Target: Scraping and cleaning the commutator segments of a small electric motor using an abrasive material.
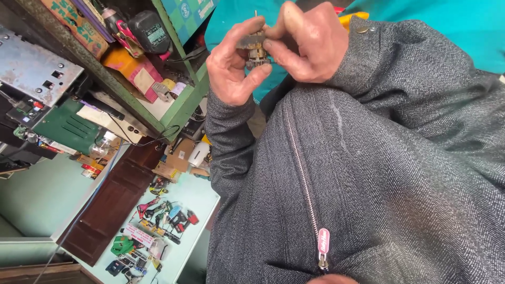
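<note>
Left hand (231,66): raised in front of the chest, fingers (251,79) curled around the small metal part from below and the side, thumb pressed on its upper edge
Right hand (305,44): meets the left from the other side, fingers clenched, thumb and forefinger pinching the top of the same part
Small metal part (256,50): a greyish, grimy piece with a toothed or ribbed lower section and a thin pin sticking out of its top – held between both hands, clear of any surface; its finer detail is too small to tell
Jacket (379,173): grey herringbone cloth filling most of the view, both sleeves running up to the hands
Zip (307,194): runs down the jacket front, closed, with a pink pull tab (323,242) near the lower edge
Green shelf (181,102): to the left of the hands, crowded with boxes, a pink carton (135,71) and a cordless tool with a dark battery pack (150,31)
Metal plate (34,68): grey, with holes, at the far left edge
Wall of tools (152,231): lower left – drills and small power tools against a pale green backing
Teal cloth (452,26): behind the hands, across the top of the view
</note>
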